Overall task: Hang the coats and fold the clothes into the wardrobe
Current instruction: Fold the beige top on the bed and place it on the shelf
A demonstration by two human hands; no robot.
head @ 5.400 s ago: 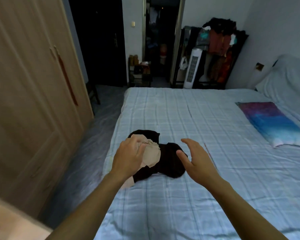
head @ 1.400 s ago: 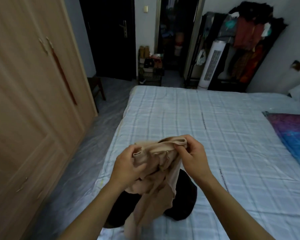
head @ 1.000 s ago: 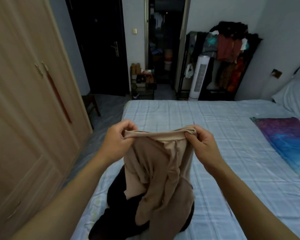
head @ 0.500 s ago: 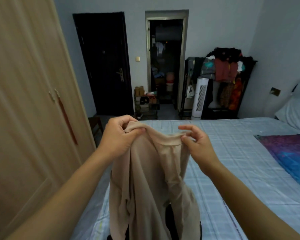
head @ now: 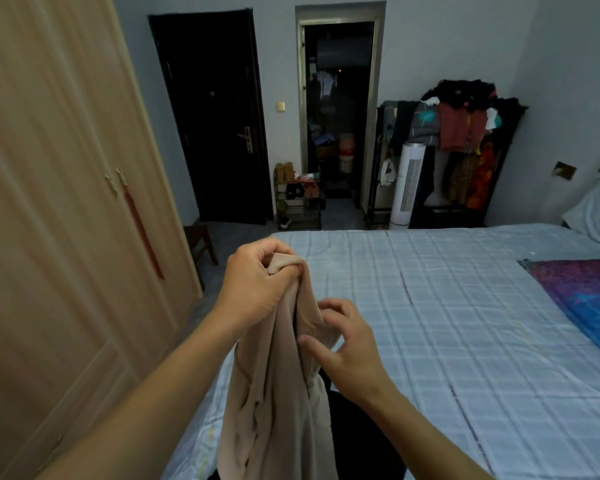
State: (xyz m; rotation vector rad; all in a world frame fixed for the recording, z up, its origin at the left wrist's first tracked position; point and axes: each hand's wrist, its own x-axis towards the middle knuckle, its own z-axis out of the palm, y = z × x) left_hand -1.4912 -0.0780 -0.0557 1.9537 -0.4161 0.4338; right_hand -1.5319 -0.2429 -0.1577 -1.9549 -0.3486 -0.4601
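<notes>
Holding the beige garment (head: pixel 274 393) up over the near edge of the bed (head: pixel 447 323), I have only the head view to go on. My left hand (head: pixel 257 289) is the upper grip, fingers curled tight round a bunched top edge, so that grip is clamped on the cloth. My right hand (head: pixel 343 348) sits lower and just beside it, thumb and fingertips pinching a fold of the same fabric; that grip is closed on the cloth too, though more lightly. The garment hangs in a narrow, rumpled column, its lower end running out of view. A dark garment (head: pixel 361 427) lies on the bed behind and below it.

To do this step well, I judge the cloth needs spreading before any fold: find two matching corners or the waistband ends, draw the hands apart until the edge goes taut, then lay it flat on the sheet clear of the dark garment. Folding it while bunched would likely trap creases. The wardrobe (head: pixel 66 220) stands closed on my left, so it must be opened later.
</notes>
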